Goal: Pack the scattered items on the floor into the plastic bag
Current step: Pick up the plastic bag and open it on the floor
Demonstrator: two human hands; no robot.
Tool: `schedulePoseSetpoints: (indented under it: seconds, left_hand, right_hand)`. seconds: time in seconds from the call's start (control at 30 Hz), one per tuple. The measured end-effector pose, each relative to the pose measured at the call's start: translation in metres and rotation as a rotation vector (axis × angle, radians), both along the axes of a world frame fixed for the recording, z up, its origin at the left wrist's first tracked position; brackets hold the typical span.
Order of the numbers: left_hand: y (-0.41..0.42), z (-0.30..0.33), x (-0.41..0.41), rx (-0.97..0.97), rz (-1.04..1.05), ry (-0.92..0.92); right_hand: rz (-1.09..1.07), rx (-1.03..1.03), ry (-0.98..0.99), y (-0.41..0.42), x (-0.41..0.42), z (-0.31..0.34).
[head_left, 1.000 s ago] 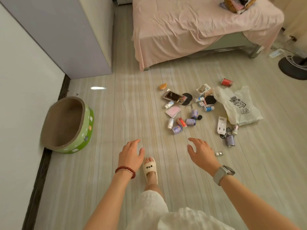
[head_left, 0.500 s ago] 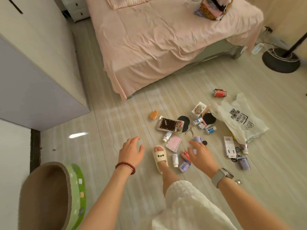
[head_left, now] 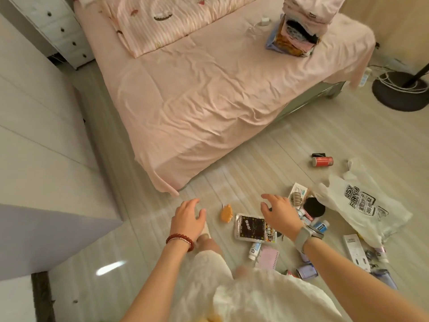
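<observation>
A white plastic bag (head_left: pixel 362 205) with black print lies flat on the floor at the right. Scattered beside it are a silver-edged black packet (head_left: pixel 251 227), an orange item (head_left: pixel 226 213), a pink notebook (head_left: pixel 267 255), a red can (head_left: pixel 322 161), a black round disc (head_left: pixel 313 207) and several small bottles. My left hand (head_left: pixel 188 217) hovers with relaxed fingers left of the orange item. My right hand (head_left: pixel 279 211) hovers with spread fingers above the packet's far edge. Both hands hold nothing.
A bed with a pink sheet (head_left: pixel 209 89) stands just beyond the items, with a stack of clothes (head_left: pixel 297 31) on it. A grey cabinet (head_left: pixel 46 159) is at the left. A black fan base (head_left: pixel 401 91) with cables sits at the far right.
I have walked forward, so the items now lie right under my hands and the green cat bed has left the view. Both hands stay empty.
</observation>
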State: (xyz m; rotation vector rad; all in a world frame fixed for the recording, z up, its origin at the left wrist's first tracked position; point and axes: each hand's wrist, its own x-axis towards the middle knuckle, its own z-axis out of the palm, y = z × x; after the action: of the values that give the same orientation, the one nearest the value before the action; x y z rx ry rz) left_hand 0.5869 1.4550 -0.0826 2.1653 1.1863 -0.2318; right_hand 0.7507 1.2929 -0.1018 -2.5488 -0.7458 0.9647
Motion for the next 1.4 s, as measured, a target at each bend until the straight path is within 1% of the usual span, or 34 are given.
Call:
schedulePoseSetpoints:
  seconds: [0.07, 0.17, 0.33, 0.4, 0.5, 0.63, 0.73, 0.83, 0.93, 1.03, 1.17, 1.23, 1.4]
  left_hand:
    - [0.041, -0.012, 0.031, -0.039, -0.033, 0.005]
    - [0.111, -0.028, 0.090, -0.053, -0.156, 0.013]
    - [0.218, -0.022, 0.205, -0.022, -0.381, -0.001]
    - [0.240, -0.019, 0.259, -0.016, -0.486, 0.000]
    - [0.241, -0.021, 0.339, -0.032, -0.706, 0.005]
    - [0.208, -0.030, 0.429, -0.047, -1.000, 0.032]
    - [0.172, -0.041, 0.485, -0.077, -1.135, 0.052]
    - [0.127, -0.054, 0.549, -0.054, -1.251, 0.069]
    - [0.071, -0.061, 0.621, -0.046, -1.337, 0.109]
    - [0.007, -0.056, 0.692, -0.047, -1.456, 0.130]
    - [-0.074, -0.040, 0.765, -0.051, -1.611, 0.087]
    - [-0.111, -0.036, 0.794, -0.058, -1.697, 0.101]
    - [-0.211, -0.051, 0.864, -0.016, -2.038, 0.167]
  right_hand:
    - [-0.065, -0.009, 0.020, 0.033, 0.026, -0.009]
    - [-0.194, -0.002, 0.068, 0.079, 0.065, -0.024]
    - [-0.447, 0.008, 0.110, 0.146, 0.125, -0.017]
    - [-0.558, 0.010, 0.088, 0.160, 0.151, -0.007]
    - [-0.740, 0.009, 0.021, 0.157, 0.182, 0.003]
    - [-0.957, -0.040, 0.014, 0.130, 0.216, -0.002]
    - [-1.134, -0.041, 0.049, 0.103, 0.244, -0.017]
    - [-1.295, 0.001, 0.119, 0.070, 0.283, -0.036]
    - [-1.404, 0.031, 0.169, 0.027, 0.338, -0.050]
    - [-1.494, 0.053, 0.187, -0.019, 0.394, -0.049]
    - [-1.621, 0.122, 0.159, -0.070, 0.447, -0.040]
    - [-1.724, 0.161, 0.139, -0.091, 0.463, -0.038]
    - [-2.065, 0.186, 0.099, -0.128, 0.489, -0.049]
